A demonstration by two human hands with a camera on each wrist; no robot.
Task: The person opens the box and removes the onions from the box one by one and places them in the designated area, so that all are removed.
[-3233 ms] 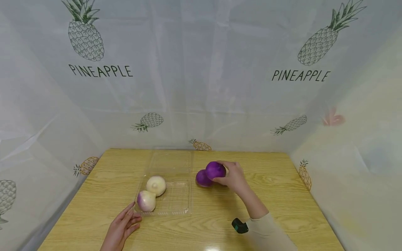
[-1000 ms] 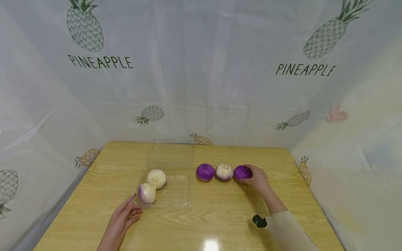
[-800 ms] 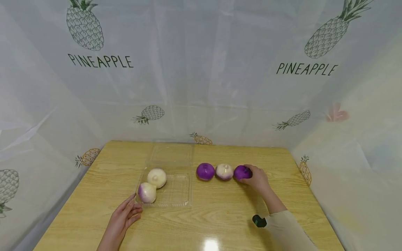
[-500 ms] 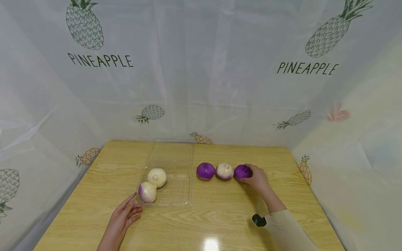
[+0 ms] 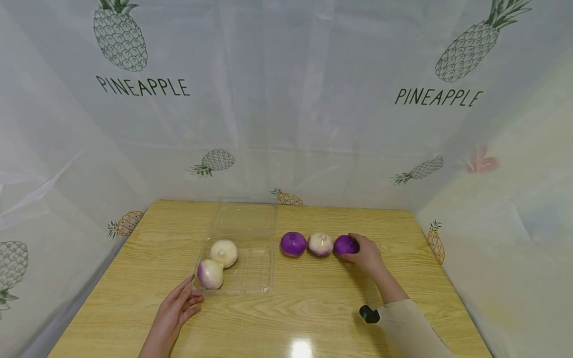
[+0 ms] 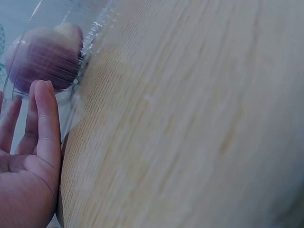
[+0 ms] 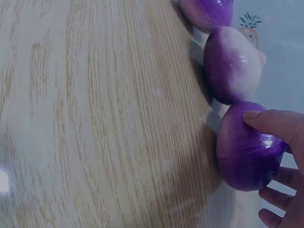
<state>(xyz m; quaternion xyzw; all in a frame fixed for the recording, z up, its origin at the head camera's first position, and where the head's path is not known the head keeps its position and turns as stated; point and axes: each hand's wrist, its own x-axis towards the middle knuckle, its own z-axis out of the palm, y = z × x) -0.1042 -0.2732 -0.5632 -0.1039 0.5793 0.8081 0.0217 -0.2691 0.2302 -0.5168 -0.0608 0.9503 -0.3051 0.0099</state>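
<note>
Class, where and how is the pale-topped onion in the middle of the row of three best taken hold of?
The pale-topped onion is probably best pinched across its rounded near and far sides, coming from above. The left purple onion crowds one flank and the right purple onion, gripped by the right hand, the other; its knobbed top is uncovered.

TEXT | left "PINEAPPLE" [image 5: 143, 86] | right "PINEAPPLE" [image 5: 439, 98] | both printed in dark capitals on pale backdrop sheet [image 5: 291, 124]

A pale curtain [image 5: 264, 119] bearing printed pineapples [image 5: 120, 41] (the largest two labelled) hung beyond a wood-grain table [image 5: 250, 325], where white glare [image 5: 301, 348] shone at the near side.
</note>
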